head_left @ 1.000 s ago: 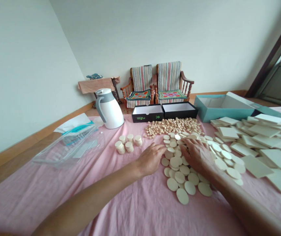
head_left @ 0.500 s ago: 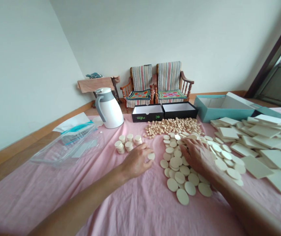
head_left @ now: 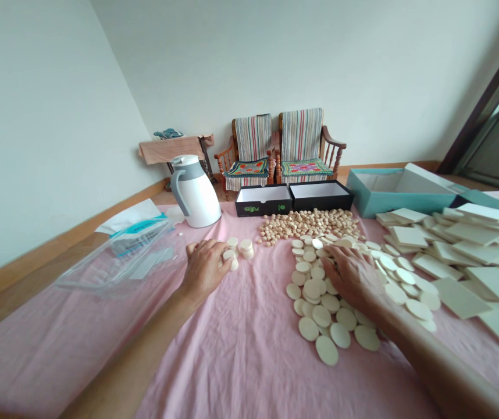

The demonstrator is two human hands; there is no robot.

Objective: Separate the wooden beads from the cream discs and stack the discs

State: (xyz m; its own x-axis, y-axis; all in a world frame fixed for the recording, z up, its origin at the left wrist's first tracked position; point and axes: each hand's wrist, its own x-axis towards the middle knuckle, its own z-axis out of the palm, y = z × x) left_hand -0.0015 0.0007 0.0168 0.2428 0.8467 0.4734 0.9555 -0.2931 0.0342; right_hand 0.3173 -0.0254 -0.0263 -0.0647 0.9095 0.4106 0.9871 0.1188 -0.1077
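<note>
Head, left grip: your left hand (head_left: 206,266) partly hides the disc stacks (head_left: 246,249); I cannot tell whether it pinches one.
Right grip: your right hand (head_left: 352,278) covers loose round discs (head_left: 321,316), hold unclear.
Cut off: square tiles (head_left: 461,297), right edge.

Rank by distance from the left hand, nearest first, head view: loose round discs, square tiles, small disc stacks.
1. Small disc stacks: right beside the left hand, partly hidden by it.
2. Loose round discs: spread to its right, across a strip of bare pink cloth.
3. Square tiles: far right, beyond the loose discs.
</note>
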